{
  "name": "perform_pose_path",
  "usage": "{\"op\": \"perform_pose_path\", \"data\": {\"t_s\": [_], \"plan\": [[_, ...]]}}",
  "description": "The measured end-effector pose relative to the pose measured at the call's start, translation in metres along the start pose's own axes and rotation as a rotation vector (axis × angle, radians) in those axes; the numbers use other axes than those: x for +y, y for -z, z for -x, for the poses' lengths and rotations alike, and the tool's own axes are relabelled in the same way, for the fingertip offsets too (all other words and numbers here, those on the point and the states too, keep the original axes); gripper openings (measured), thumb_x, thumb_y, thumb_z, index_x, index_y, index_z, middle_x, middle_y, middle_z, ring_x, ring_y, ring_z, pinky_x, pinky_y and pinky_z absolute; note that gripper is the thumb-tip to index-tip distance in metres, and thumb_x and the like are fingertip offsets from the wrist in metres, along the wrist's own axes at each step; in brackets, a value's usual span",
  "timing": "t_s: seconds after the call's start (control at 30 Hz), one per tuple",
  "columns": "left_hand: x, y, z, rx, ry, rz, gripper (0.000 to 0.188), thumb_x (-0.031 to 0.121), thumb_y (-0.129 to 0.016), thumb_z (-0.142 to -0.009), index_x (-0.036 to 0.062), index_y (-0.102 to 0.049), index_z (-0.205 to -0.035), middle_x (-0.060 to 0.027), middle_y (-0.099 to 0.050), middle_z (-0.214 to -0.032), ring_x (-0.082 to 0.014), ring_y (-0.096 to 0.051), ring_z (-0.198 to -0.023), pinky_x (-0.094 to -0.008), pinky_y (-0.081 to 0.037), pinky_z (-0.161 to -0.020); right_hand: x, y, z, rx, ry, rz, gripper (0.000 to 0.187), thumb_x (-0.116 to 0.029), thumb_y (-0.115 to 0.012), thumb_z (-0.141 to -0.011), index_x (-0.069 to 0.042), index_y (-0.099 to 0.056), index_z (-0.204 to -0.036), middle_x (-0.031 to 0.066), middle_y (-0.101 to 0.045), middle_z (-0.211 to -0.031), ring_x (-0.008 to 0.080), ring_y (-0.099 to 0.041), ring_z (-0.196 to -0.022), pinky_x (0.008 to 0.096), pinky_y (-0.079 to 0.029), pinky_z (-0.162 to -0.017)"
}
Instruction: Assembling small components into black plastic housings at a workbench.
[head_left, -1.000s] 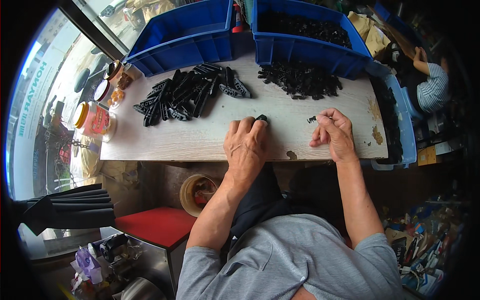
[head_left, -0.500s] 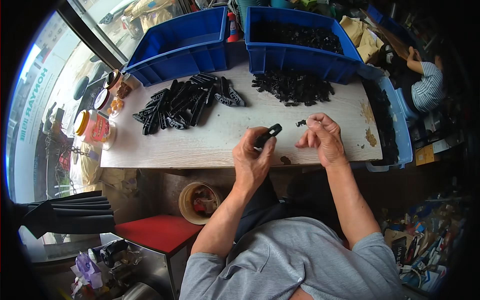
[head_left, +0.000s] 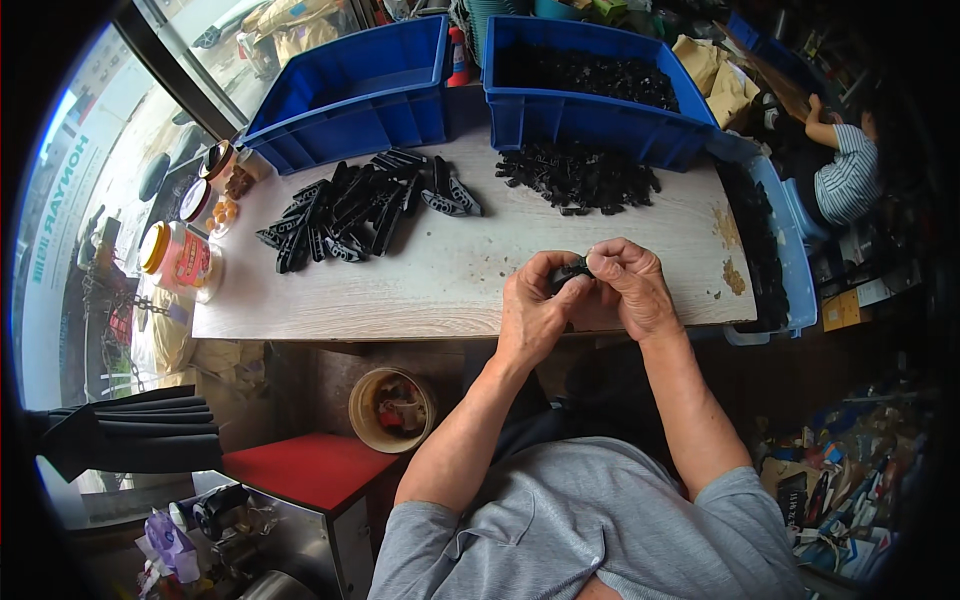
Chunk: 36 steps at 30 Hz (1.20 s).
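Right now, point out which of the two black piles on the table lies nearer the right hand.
The pile of small pieces, beyond the right hand; the pile of long pieces lies farther left.

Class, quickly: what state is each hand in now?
Left hand: closed, holding a black part.
Right hand: against that part; its own grip can't be told.

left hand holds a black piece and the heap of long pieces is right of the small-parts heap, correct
No: the heap of long pieces lies left of the small-parts heap in the head view; the left hand does hold a black piece.
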<state>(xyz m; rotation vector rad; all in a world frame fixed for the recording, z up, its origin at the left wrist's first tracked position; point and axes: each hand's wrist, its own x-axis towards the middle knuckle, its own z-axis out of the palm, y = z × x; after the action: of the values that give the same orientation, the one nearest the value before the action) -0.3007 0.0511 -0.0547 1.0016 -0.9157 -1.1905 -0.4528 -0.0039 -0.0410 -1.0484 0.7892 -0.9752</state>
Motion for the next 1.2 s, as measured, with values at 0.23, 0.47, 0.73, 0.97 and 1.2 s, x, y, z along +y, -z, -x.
{"op": "perform_pose_path", "data": {"t_s": [0.23, 0.47, 0.73, 0.97, 1.2], "plan": [[0.004, -0.001, -0.003, 0.073, 0.141, 0.129, 0.019, 0.012, -0.068, -0.093, -0.0036, -0.065, -0.102, -0.0053, -0.067, -0.082, -0.0091, -0.063, -0.067, -0.0238, -0.055, -0.06, 0.001, -0.002, -0.001, -0.016, -0.022, 0.011, 0.014, -0.017, -0.077, -0.086, -0.008, -0.069, -0.095, -0.0028, -0.062, -0.068, 0.0057, -0.055, -0.056, 0.021, -0.043, -0.054], [0.014, -0.002, 0.002, 0.164, 0.163, 0.223, 0.012, 0.008, -0.066, -0.091, -0.0037, -0.064, -0.091, -0.0045, -0.066, -0.077, -0.0076, -0.06, -0.062, -0.0216, -0.051, -0.055, -0.016, -0.009, -0.004, -0.035, -0.167, 0.255, 0.028, -0.034, -0.072, -0.088, -0.008, -0.062, -0.083, -0.0024, -0.054, -0.06, 0.0063, -0.05, -0.049, 0.0205, -0.041, -0.049], [0.009, 0.002, 0.003, 0.113, 0.121, 0.263, 0.009, 0.006, -0.064, -0.092, -0.003, -0.064, -0.094, -0.007, -0.065, -0.079, -0.0111, -0.062, -0.061, -0.025, -0.055, -0.056, -0.012, -0.022, 0.004, -0.015, -0.083, 0.26, 0.044, -0.045, -0.075, -0.083, -0.008, -0.053, -0.071, -0.0017, -0.048, -0.053, 0.0052, -0.042, -0.043, 0.024, -0.039, -0.037], [0.013, 0.015, 0.003, 0.085, -0.126, -0.293, 0.017, 0.01, -0.065, -0.094, -0.0026, -0.065, -0.106, -0.0061, -0.067, -0.089, -0.0145, -0.066, -0.078, -0.0269, -0.054, -0.071, -0.008, -0.008, 0.004, 0.016, -0.026, 0.135, 0.038, -0.037, -0.07, -0.088, -0.01, -0.051, -0.07, -0.0026, -0.043, -0.05, 0.0091, -0.046, -0.041, 0.0309, -0.052, -0.044], [0.033, 0.104, -0.046, 0.298, -0.675, -1.535, 0.042, 0.005, -0.066, -0.079, 0.008, -0.061, -0.12, -0.0144, -0.058, -0.127, -0.0421, -0.045, -0.129, -0.0496, -0.04, -0.103, -0.051, 0.057, -0.012, 0.659, 0.038, -0.055, 0.033, -0.037, -0.064, -0.089, -0.004, -0.058, -0.087, -0.0011, -0.037, -0.044, 0.0159, -0.056, -0.045, 0.046, -0.063, -0.056]]}}
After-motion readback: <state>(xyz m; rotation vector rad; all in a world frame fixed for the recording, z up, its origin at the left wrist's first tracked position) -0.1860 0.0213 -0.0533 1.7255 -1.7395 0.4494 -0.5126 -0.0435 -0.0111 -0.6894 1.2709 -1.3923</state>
